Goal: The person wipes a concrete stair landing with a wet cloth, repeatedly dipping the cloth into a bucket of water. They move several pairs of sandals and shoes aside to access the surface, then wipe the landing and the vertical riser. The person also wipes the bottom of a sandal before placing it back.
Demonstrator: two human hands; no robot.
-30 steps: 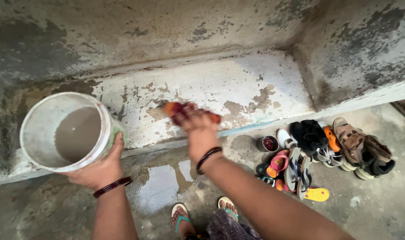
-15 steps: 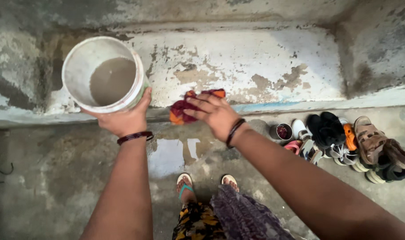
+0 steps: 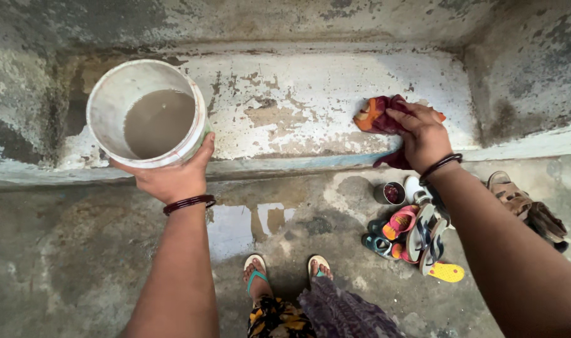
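From the head view, the left hand (image 3: 173,178) has its grip wrapped around the near side of a white bucket (image 3: 146,112), thumb up along the right wall and fingers curled out of sight beneath, so the bucket sits at the front edge of a worn, paint-flaked concrete ledge (image 3: 298,106) with murky brown water (image 3: 159,122) filling the lower part of it. The bucket appears tipped toward the camera, and I cannot tell how much of its base rests on the ledge; if most of the weight hangs on that one hand, a slip of the fingers on a wet wall would likely send dirty water down onto the floor. There is already a puddle (image 3: 235,225) on the concrete floor just in front of the person's sandalled feet (image 3: 285,269), so more water there could make the footing slick. The right hand (image 3: 420,134) is pressed flat-palmed with fingers closed over a dark red and orange cloth (image 3: 376,116), which lies bunched on the ledge well to the right of the bucket, one end trailing over the front edge. Pushing hard on flaking paint could drag loose grit along the ledge, and the hanging end of the cloth could drip. Directly below that edge lie a small round tin (image 3: 390,193) and a heap of sandals and shoes (image 3: 423,235), close enough that runoff from the ledge would probably wet them.
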